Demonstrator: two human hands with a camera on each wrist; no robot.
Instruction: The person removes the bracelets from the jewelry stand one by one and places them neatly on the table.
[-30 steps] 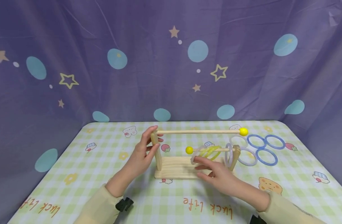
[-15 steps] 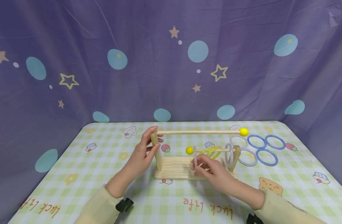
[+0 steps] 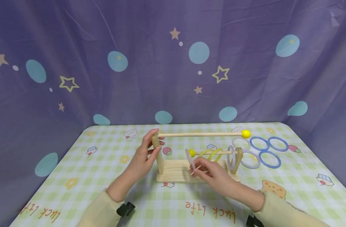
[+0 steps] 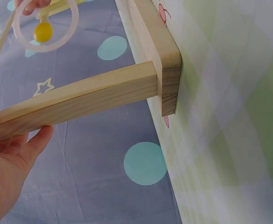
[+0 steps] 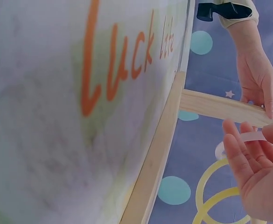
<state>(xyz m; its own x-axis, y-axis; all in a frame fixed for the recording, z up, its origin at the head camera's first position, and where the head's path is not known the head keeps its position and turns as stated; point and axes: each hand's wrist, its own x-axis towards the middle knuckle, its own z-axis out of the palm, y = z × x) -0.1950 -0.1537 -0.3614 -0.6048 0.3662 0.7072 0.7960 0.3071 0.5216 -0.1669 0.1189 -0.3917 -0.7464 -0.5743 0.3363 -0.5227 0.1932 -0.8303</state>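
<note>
A wooden stand [image 3: 173, 176] carries two rods with yellow ball ends. My left hand [image 3: 140, 159] grips the top of its left post [image 3: 160, 162], thumb in front and fingers behind. My right hand [image 3: 215, 176] pinches a translucent white ring [image 3: 187, 154] between thumb and fingers. This ring is tilted at the yellow ball [image 3: 192, 153] ending the lower rod; in the left wrist view the ball shows inside the ring's outline. I cannot tell whether the ring still encircles it. Two yellow rings [image 3: 219, 152] and a pale ring [image 3: 229, 159] hang on the lower rod [image 3: 226, 152].
The upper rod [image 3: 201, 135] runs above, ending in another yellow ball [image 3: 246, 134]. Several blue rings [image 3: 270, 167] and pale rings [image 3: 250, 167] lie flat on the checked tablecloth [image 3: 104, 170] to the right. A purple curtain [image 3: 150, 94] stands behind.
My right hand has taken hold of the white ring and drawn it left along the lower rod to the ball end. The yellow rings have spread apart. My left hand stays on the post.
</note>
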